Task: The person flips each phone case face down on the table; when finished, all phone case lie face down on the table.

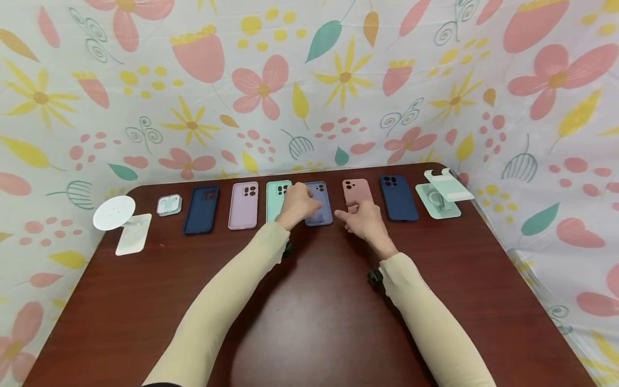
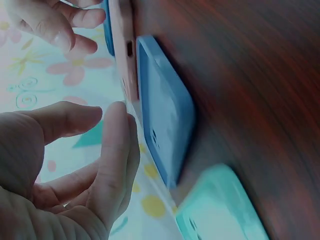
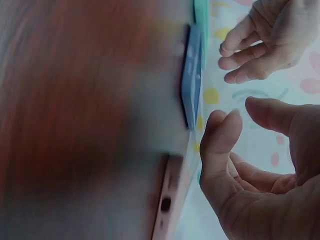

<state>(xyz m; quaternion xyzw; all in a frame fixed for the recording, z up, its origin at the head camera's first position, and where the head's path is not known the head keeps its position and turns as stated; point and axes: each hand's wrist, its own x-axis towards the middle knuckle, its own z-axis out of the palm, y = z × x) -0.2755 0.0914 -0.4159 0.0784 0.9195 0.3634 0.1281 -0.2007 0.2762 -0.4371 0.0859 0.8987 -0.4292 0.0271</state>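
The matte, rounded blue-violet phone case [image 1: 320,207] lies flat on the table [image 1: 309,301]; left hand [image 1: 299,203] hovers with relaxed grip, right hand [image 1: 365,220] loosely spread.

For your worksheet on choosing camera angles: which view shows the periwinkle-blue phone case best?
The head view: the periwinkle-blue phone case lies flat in the row, though the left hand partly covers it. The left wrist view shows it close but slanted; the right wrist view shows only a blurred edge.
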